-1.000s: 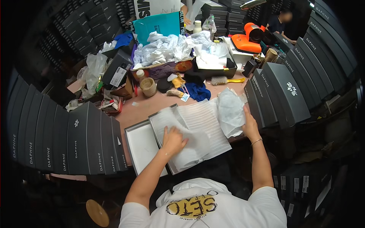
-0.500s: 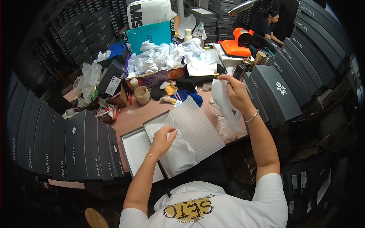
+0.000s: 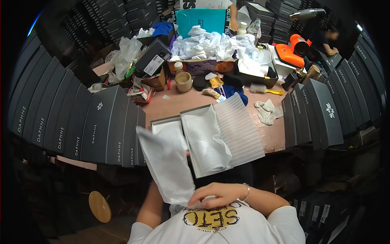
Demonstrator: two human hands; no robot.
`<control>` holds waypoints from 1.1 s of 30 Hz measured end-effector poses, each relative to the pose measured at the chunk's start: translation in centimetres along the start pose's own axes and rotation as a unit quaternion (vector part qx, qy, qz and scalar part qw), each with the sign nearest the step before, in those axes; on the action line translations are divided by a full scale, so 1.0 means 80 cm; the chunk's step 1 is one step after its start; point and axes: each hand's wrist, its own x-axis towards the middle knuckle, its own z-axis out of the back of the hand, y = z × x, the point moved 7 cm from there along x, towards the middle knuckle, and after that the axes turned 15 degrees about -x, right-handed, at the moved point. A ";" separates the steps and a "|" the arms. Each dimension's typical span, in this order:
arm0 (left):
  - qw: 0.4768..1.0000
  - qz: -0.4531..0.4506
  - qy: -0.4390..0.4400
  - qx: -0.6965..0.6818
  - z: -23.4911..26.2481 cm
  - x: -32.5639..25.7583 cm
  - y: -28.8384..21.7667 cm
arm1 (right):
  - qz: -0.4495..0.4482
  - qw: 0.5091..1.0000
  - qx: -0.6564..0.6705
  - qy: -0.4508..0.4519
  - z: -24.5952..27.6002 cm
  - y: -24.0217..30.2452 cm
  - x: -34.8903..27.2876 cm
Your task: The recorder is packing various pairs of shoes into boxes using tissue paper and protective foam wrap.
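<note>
A thin white sheet (image 3: 168, 171) hangs upright in front of my body; whether it is tissue paper or a flat bag I cannot tell. My right hand (image 3: 219, 195) pinches its lower edge close to my shirt, with the fingers curled. Behind the sheet, my left hand (image 3: 187, 153) is nearly all hidden, with only a fingertip showing at its edge. Just beyond lies a shoe box (image 3: 196, 171), lined with white tissue (image 3: 207, 142). A ribbed foam sheet (image 3: 239, 126) drapes over its right side. The box's lid (image 3: 164, 121) lies to the left, partly covered by the white sheet.
Dark shoe boxes line the left (image 3: 103, 126) and right (image 3: 321, 110). Farther back are a carton (image 3: 203, 67) of crumpled tissue, a jar (image 3: 183, 82), a yellow-handled brush (image 3: 266, 89), a cloth (image 3: 268, 112) and an orange device (image 3: 289, 55). A co-worker (image 3: 327, 42) sits at the back right.
My right hand has brought the white sheet from the right side across to my front. My left hand has left the box's tissue and gone behind the sheet. The view has shifted.
</note>
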 end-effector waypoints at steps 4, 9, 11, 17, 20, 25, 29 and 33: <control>0.865 -0.005 0.128 0.485 -0.030 -0.012 -0.139 | -0.112 0.848 0.448 -0.260 0.036 -0.073 -0.069; 0.737 -0.019 0.260 0.624 -0.120 0.024 -0.152 | -0.196 0.903 -0.308 -0.226 0.018 -0.055 -0.025; 0.778 -0.146 0.188 0.582 -0.128 0.051 -0.179 | -0.197 0.866 -0.346 -0.302 0.052 -0.038 -0.048; 0.988 0.040 -0.005 -0.150 -0.072 0.168 -0.023 | -0.268 0.701 -0.508 -0.422 0.148 0.018 -0.113; 0.940 0.033 -0.105 -0.324 -0.132 0.160 0.013 | -0.290 0.637 -0.600 -0.388 0.157 0.026 -0.105; 0.927 0.024 0.082 0.366 -0.144 0.145 0.034 | -0.280 0.599 -0.669 -0.339 0.178 0.033 -0.090; 0.773 -0.137 0.133 0.605 -0.134 0.108 0.040 | -0.277 0.616 -0.694 -0.251 0.171 0.011 -0.052; 0.657 0.050 0.201 0.725 -0.116 0.099 0.045 | -0.339 0.627 -0.670 -0.208 0.165 -0.058 -0.017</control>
